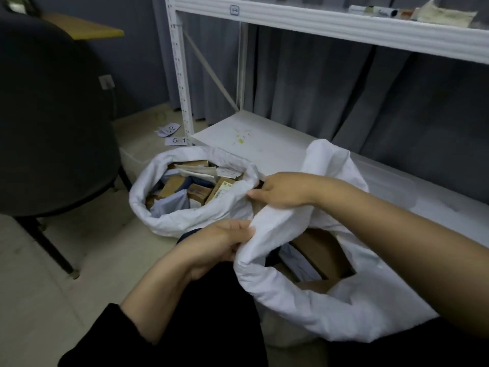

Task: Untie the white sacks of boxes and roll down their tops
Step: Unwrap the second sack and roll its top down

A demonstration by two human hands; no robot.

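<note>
Both sacks are plain white: the far sack [169, 218] holds brown and pale blue boxes [197, 193], the near sack [357, 313] brown ones. White shelf rack [182, 75], grey curtain [317, 88], black chair [53, 128], beige floor [31, 287].

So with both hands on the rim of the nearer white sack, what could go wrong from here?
1. The left hand and right hand grip only one side of the nearer white fabric sack; its far flap stands tall, so the roll may come out uneven.
2. The brown cardboard boxes sit close under the rim and might snag it.
3. The farther, already rolled white sack touches it and could be nudged.
</note>
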